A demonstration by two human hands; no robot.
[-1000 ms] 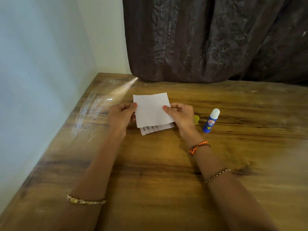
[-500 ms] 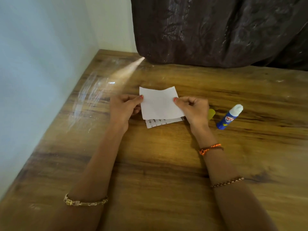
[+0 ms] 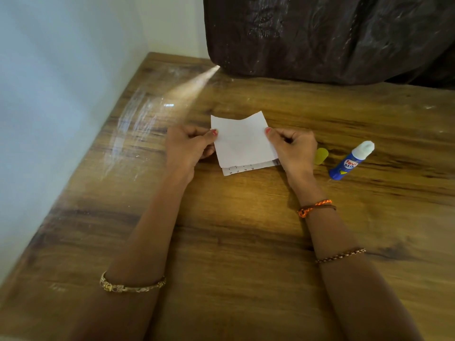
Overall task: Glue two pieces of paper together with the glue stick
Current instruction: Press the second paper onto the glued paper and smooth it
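Observation:
A white paper (image 3: 242, 141) sits over a second, printed paper (image 3: 248, 167) whose lower strip shows below it. My left hand (image 3: 188, 147) pinches the white paper's left edge and my right hand (image 3: 293, 150) pinches its right edge, thumbs on top. The top edge of the white sheet curls upward. To the right lies the blue glue stick (image 3: 350, 161) on its side, uncapped, white tip pointing up-right. Its yellow cap (image 3: 320, 156) lies between my right hand and the stick.
The wooden table (image 3: 234, 242) meets a pale wall (image 3: 61, 107) on the left. A dark curtain (image 3: 320, 38) hangs over the table's far edge.
The view has shifted so the papers and hands sit a little higher and further right. Both hands keep their pinch on the papers; the top sheet's upper edge now bows more.

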